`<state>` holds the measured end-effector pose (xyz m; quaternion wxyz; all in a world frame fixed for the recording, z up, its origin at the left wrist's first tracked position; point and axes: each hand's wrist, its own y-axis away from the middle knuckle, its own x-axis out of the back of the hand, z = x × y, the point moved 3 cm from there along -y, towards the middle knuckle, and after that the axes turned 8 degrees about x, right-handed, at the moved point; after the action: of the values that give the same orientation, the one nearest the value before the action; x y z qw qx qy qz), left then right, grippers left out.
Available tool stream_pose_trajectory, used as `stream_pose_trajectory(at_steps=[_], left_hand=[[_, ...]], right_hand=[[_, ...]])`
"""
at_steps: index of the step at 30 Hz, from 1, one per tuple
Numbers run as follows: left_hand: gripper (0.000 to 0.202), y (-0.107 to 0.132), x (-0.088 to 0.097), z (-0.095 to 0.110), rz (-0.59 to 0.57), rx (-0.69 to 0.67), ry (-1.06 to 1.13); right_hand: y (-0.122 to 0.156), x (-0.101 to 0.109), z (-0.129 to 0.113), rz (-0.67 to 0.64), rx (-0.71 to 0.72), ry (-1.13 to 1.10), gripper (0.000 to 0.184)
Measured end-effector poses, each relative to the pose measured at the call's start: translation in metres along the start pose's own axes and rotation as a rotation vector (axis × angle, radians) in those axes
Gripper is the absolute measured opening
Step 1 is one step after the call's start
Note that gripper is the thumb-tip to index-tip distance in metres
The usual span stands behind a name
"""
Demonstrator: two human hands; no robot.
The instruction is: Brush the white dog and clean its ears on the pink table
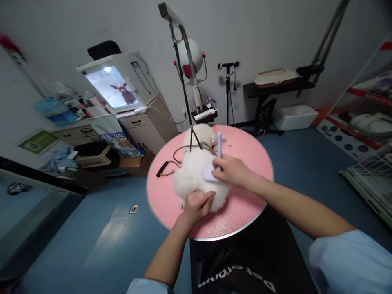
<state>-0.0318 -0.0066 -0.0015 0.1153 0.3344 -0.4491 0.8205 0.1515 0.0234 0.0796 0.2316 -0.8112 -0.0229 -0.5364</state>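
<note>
Floor drain point(133, 209) was at left, in the blue floor point(119, 245). Tan leash point(162, 168), black handle, lay on the left side of the round pink bench point(251, 167). White fluffy dog point(192, 168) was mid-bench, below the grooming arm's black strap point(183, 83). Left hand point(197, 206) was on its near end, fingers curled; couldn't tell if they pinched fur. Right hand point(229, 169) had fingers wrapped round a lilac brush point(208, 173), head against the coat.
</note>
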Motion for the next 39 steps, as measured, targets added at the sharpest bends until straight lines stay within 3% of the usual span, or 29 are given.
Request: stream_pose_trajectory(at_steps=[3,4,7,8,11,12,16,18,20,23,27,31,32,35,39], left_hand=[[0.018,-0.001,0.000,0.000,-0.010,0.020,0.008],[0.018,-0.001,0.000,0.000,-0.013,0.023,0.009],[0.017,0.000,-0.001,0.001,-0.016,0.009,0.012],[0.017,0.000,-0.001,0.001,-0.014,0.007,0.019],[0.018,0.001,-0.001,0.001,-0.012,0.021,0.038],[0.018,0.000,-0.001,0.001,-0.015,0.028,0.038],[0.019,-0.002,0.000,0.002,-0.027,0.028,0.035],[0.019,-0.003,0.001,0.001,-0.020,0.042,0.054],[0.019,-0.002,0.001,0.000,-0.024,0.064,0.062],[0.019,0.000,0.001,-0.001,-0.026,0.069,0.062],[0.019,0.001,0.001,-0.003,-0.009,0.088,0.081],[0.018,0.001,0.001,-0.003,-0.013,0.079,0.091],[0.018,0.001,0.001,-0.003,-0.010,0.080,0.095],[0.017,0.001,0.001,-0.003,0.001,0.096,0.100],[0.018,0.001,0.001,-0.001,0.005,0.100,0.109]], right_hand=[[0.002,0.005,0.005,0.175,-0.156,0.127,0.021],[0.003,0.005,0.005,0.196,-0.139,0.117,0.021],[0.003,0.000,0.001,0.024,0.034,0.000,0.016],[0.003,0.000,0.002,0.000,0.033,0.012,0.015],[0.005,0.007,0.010,0.162,-0.138,0.123,0.019],[0.005,0.007,0.011,0.176,-0.128,0.106,0.020],[0.002,-0.003,0.009,0.001,0.003,-0.016,0.013],[0.002,-0.002,0.013,0.107,-0.117,0.057,0.015],[0.002,-0.002,0.014,0.166,-0.124,0.047,0.018],[0.001,-0.008,0.010,0.031,0.007,-0.045,0.014],[0.004,0.000,0.015,0.187,-0.176,0.087,0.020],[0.004,-0.006,0.009,0.004,-0.015,-0.041,0.016],[0.004,-0.006,0.010,0.006,-0.045,-0.009,0.016],[0.004,-0.001,0.015,0.172,-0.194,0.102,0.022],[0.000,-0.009,0.009,0.008,-0.007,-0.051,0.015]])
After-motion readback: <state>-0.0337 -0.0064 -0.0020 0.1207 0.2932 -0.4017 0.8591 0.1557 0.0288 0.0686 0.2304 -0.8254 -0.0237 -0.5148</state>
